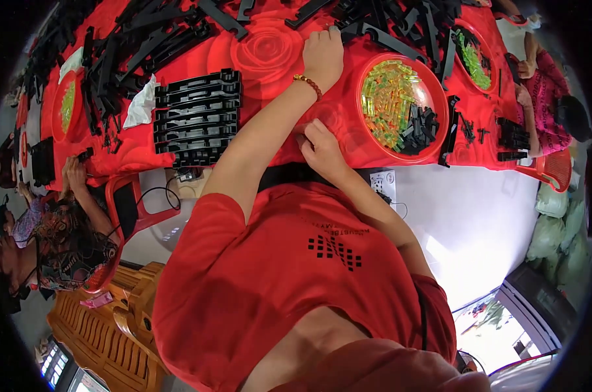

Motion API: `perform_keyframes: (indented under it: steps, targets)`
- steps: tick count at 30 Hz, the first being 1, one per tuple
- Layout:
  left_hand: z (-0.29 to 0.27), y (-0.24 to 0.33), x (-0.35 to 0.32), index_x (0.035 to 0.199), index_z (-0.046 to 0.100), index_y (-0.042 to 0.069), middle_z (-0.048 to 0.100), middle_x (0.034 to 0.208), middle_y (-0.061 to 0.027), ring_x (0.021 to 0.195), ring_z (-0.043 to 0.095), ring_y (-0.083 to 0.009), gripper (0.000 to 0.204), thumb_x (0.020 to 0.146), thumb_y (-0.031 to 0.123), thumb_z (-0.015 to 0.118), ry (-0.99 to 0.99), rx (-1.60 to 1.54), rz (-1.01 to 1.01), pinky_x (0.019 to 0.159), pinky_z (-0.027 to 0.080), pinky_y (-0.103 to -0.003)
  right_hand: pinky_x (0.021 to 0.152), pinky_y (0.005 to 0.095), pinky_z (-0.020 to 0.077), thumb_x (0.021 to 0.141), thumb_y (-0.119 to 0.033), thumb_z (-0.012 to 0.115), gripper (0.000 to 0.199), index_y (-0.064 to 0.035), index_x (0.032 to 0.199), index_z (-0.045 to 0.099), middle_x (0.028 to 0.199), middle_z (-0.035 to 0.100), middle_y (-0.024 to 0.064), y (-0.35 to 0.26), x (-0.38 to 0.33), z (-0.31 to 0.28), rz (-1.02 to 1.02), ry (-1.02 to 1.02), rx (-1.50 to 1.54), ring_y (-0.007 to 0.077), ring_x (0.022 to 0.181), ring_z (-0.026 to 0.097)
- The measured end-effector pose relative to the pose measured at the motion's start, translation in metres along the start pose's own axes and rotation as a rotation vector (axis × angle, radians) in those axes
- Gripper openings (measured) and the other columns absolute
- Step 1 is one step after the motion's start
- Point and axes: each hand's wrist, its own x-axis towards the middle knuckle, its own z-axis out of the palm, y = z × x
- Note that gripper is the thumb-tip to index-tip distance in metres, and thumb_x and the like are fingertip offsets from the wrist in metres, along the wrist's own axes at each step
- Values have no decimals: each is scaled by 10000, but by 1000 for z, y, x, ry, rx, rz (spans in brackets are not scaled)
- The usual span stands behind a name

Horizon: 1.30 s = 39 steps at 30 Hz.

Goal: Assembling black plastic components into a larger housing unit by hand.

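Note:
My left hand (323, 55), with a beaded bracelet (308, 87) at the wrist, reaches across the table to a pile of long black plastic pieces (391, 42). Its fingers are bent together beside the nearest piece; whatever they grip is hidden. Close to the table's near edge, my right hand (321, 149) is closed, thumb against curled fingers, and I cannot make out what it holds. Left of my left forearm lies a neat row of black slotted plastic parts (198, 111). Right of my hands sits a red round tray (360, 98) holding yellow-green clear vials (389, 85) and small black pieces (419, 127).
More black pieces (152, 46) are heaped at the far left, near a crumpled white tissue (141, 104). Another red tray (460, 39) with green pieces stands far right. People work at both sides, one person's hand (75, 173) at left. A red chair (172, 214) stands below.

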Motion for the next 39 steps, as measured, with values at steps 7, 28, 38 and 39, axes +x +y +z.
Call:
perform_keyframes:
  steps: [7, 28, 38, 39]
  targets:
    - [-43, 0, -35, 1173, 566, 14, 645, 1018, -177, 961, 604, -366, 449, 797, 168, 757, -141, -19, 2, 833, 503, -452, 735, 446, 470, 805, 57, 540, 210, 21, 1009, 574, 913, 511, 197, 8, -4, 1, 15, -19, 1, 405, 874, 544]
    - [-148, 26, -208, 1003, 522, -20, 553, 1007, -221, 923, 565, -416, 337, 759, 44, 747, -142, -160, -49, 790, 490, -452, 457, 257, 458, 939, -351, 686, 571, 62, 1251, 445, 947, 589, 126, 2, -5, -8, 540, 86, 280, 126, 624, 595]
    - [-167, 28, -215, 1040, 532, -27, 572, 964, -192, 923, 565, -377, 338, 837, 155, 732, -272, -541, -225, 802, 468, -429, 463, 233, 422, 906, -248, 711, 430, 25, 1181, 526, 887, 610, 64, -14, -6, -22, 605, 12, 433, 99, 619, 584]
    - [-164, 26, -217, 1055, 574, -26, 580, 932, -168, 890, 597, -318, 274, 900, 167, 692, -232, -657, -268, 785, 475, -384, 474, 233, 427, 909, -241, 703, 417, 23, 1182, 529, 895, 617, 66, -15, -8, -23, 642, 14, 454, 102, 622, 588]
